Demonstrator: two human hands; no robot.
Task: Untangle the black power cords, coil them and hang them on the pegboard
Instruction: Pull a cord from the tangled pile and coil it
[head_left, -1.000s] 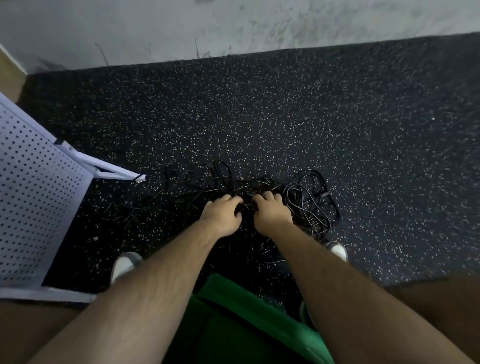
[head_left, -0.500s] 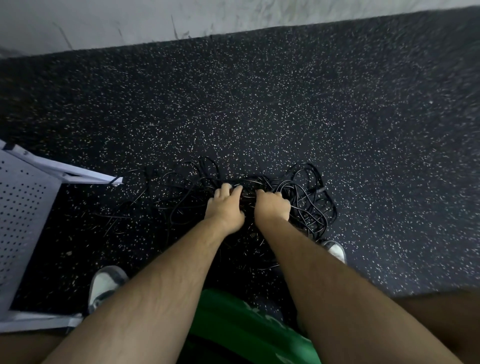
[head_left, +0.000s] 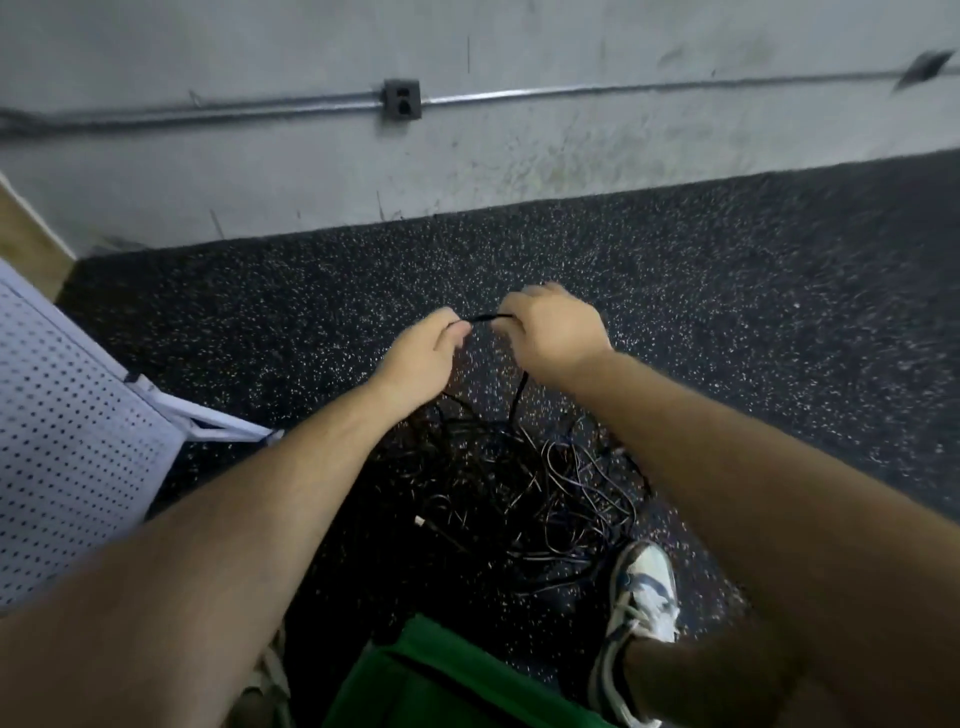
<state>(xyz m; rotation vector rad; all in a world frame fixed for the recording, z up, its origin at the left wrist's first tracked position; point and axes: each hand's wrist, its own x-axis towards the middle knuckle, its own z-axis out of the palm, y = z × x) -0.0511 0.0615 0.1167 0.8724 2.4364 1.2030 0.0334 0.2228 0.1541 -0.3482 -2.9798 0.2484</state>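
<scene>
The left hand (head_left: 421, 358) and right hand (head_left: 556, 332) each pinch one limp, light cord (head_left: 485, 318) held above the tangle (head_left: 519, 483) on the near floor (head_left: 727, 312), likely to snag and best gripped near its end.

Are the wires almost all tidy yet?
Not yet, it's barely begun. Done: nothing, the visible part of the pegboard holds no cords. In hand: the left hand and right hand pinch one cord above the tangle. Left: the whole tangle on the floor needs untangling, coiling, hanging.
</scene>
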